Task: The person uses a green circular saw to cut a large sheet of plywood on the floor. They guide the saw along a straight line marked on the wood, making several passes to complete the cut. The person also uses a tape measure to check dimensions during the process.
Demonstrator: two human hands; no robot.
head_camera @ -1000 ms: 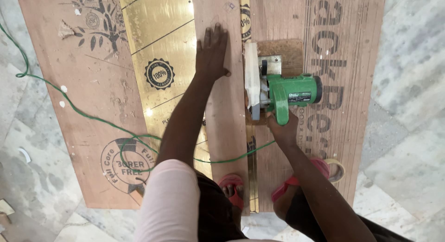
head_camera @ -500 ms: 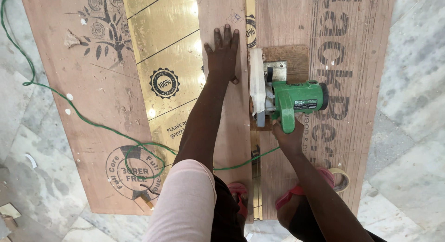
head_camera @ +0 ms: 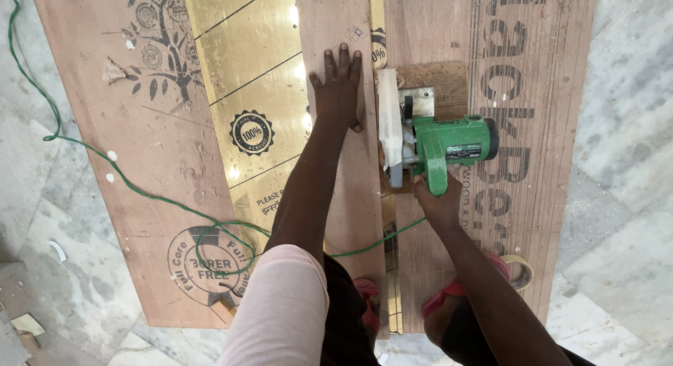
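Pressing flat on a narrow wooden strip, the left hand is seen palm down, fingers spread, nothing enclosed in its grip. The strip's long axis runs near to far, laid over a gold sheet and a large plywood board on the marble floor. Just right of the strip, a green circular saw is set with its white blade guard against the strip's right edge, motor body pointing right. The saw handle is wrapped by the right hand, grip closed tight on it, at the saw's near side. The saw therefore lies far of the right hand and just right of the left hand; the right hand is the nearer one, touching it. The cut line is parallel to the strip's long axis. A second printed plywood sheet is seen under the saw. A green cord is trailed from the saw leftward across the board. A tape roll is seen near right, by the pink sandals.
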